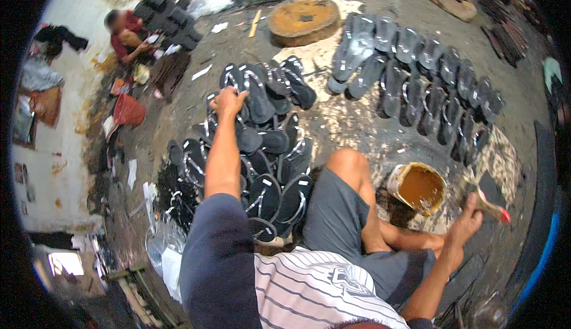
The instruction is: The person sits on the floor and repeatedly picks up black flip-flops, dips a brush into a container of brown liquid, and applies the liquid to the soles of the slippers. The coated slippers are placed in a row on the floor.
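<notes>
My left hand [228,101] reaches out over a crowded pile of black flip-flops [257,94] with shiny silver straps. Its fingers curl down at the edge of one flip-flop, the thumb sticking out to the right; the fingertips are partly hidden. At my right side, my right hand [466,221] is closed around what looks like a brush [491,208] with a pale handle and a red tip. Just left of it stands a tub of brown, glue-like liquid [421,187]. Dark soles [408,44] lie in rows beyond the tub.
A round, stained wooden block [304,19] stands at the far side. Another person [128,37] sits at the far left near stacked black pieces [168,19]. A red bucket [128,110] is by the wall. Clear plastic bags [159,240] lie beside my left arm.
</notes>
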Demonstrator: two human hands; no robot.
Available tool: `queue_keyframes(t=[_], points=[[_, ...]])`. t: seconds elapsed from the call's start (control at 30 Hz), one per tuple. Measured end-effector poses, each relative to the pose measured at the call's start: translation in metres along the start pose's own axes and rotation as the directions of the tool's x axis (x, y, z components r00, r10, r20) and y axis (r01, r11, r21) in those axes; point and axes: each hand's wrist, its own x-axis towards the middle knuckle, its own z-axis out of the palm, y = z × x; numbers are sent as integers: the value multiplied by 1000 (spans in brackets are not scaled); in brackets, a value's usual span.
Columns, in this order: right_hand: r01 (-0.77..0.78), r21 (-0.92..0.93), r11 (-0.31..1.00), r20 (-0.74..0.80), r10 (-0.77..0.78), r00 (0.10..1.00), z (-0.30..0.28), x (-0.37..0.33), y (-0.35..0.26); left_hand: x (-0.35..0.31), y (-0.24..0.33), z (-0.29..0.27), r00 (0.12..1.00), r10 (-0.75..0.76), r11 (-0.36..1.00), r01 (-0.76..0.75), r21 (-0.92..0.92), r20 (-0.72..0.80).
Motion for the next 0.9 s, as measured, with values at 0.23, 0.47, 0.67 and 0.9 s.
queue_keyframes(t=[0.23, 0.47, 0.67, 0.9], points=[[82, -154, 985, 278, -36, 960, 36, -10, 3, -28, -3, -51, 602, 38, 685, -597, -418, -797], [565, -467, 680, 551, -276, 788, 46, -6, 77, -266, 104, -54, 635, 640, 380, -750, -541, -432], [429, -246, 869, 353, -332, 875, -16, -2, 38, -321, 114, -27, 658, 718, 438, -680, -588, -227], [49, 216, 975, 140, -80, 987, -13, -1, -55, -350, 171, -58, 567, 776, -111, 553, -826, 276]])
